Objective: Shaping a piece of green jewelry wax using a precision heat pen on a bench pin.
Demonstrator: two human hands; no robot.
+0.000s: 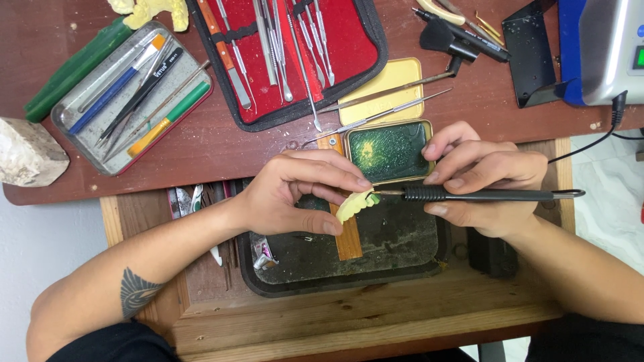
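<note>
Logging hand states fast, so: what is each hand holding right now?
Left hand: closed on a small pale yellow cast.
Right hand: closed on a black-handled tool, tip at the cast.

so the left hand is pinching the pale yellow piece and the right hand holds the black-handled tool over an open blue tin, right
Not quite: the open tin is green inside, not blue, as the head view shows. The left hand does pinch the pale yellow piece, and the right hand holds the black-handled tool.

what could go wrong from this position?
1. The left hand pinches the pale yellow piece right where the right hand brings the black-handled tool; a slip could jab a fingertip.
2. The cable trails near the right wrist and might snag.
</note>
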